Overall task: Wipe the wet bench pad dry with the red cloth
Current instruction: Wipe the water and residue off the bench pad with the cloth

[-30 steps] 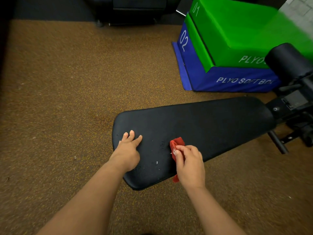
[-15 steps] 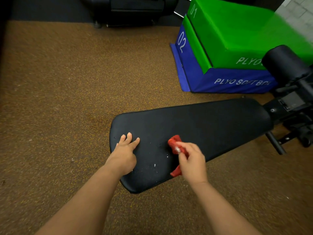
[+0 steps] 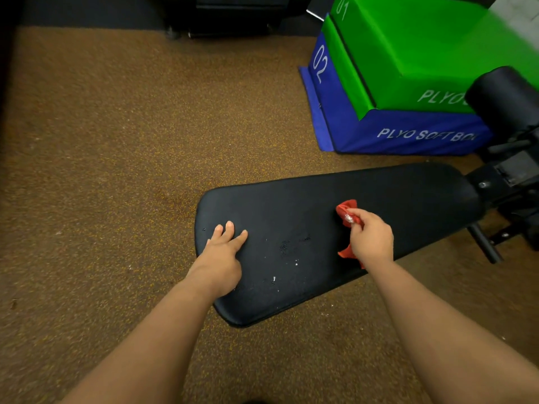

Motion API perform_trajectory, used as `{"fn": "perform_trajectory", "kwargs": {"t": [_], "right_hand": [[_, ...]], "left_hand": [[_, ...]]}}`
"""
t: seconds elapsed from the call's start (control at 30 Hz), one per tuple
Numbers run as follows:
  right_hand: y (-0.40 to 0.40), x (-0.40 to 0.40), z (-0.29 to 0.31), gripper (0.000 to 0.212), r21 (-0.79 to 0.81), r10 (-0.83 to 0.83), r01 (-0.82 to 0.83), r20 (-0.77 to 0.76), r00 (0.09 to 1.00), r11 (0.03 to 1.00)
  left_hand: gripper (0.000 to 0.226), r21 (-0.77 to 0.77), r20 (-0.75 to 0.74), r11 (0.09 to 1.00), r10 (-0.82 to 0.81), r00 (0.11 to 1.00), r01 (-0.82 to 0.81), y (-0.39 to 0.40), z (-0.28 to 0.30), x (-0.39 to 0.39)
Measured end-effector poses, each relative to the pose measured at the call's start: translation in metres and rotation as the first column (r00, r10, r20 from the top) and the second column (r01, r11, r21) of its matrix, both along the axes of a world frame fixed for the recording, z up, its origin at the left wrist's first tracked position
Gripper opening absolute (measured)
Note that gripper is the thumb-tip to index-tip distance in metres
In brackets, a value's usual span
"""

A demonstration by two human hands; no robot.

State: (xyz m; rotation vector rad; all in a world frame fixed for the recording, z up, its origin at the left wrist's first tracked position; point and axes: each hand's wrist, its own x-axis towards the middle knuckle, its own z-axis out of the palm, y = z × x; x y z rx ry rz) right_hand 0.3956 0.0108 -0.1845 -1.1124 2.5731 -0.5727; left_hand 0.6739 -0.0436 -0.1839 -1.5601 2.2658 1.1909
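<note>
The black bench pad [image 3: 379,199] stretches from the lower middle up to the right. Water drops glisten on its near part, between my two hands. My right hand [image 3: 370,240] grips the bunched red cloth [image 3: 345,208] and holds it against the pad near the middle of its length; a corner of the cloth sticks out below my palm. My left hand [image 3: 221,258] rests flat on the pad's near left end, its fingers straight and spread.
Brown speckled rubber floor surrounds the bench. A green plyo soft box [image 3: 423,48] sits on a blue one [image 3: 408,132] at the back right. The bench's black frame and roller pad [image 3: 507,103] are at the right edge. Dark equipment [image 3: 227,13] stands at the back.
My right hand has slid the red cloth along the pad to the right, away from my left hand. The left hand has stayed on the pad's near end.
</note>
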Motion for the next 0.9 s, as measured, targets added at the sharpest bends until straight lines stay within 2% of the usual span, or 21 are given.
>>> {"fn": "perform_trajectory", "kwargs": {"t": [0.53, 0.77, 0.9], "right_hand": [[0.046, 0.121, -0.012, 0.041, -0.101, 0.176, -0.166, 0.109, 0.978, 0.981], [0.061, 0.179, -0.010, 0.038, -0.092, 0.110, -0.093, 0.204, 0.973, 0.991], [0.062, 0.203, -0.011, 0.038, -0.100, 0.071, -0.048, 0.244, 0.967, 0.994]], "left_hand": [[0.076, 0.047, -0.034, 0.998, 0.041, 0.999, -0.039, -0.003, 0.006, 0.002], [0.081, 0.134, -0.210, 0.986, 0.128, 0.969, -0.102, -0.015, 0.006, 0.018], [0.081, 0.168, -0.249, 0.980, 0.146, 0.957, -0.106, -0.017, 0.005, 0.024]]}}
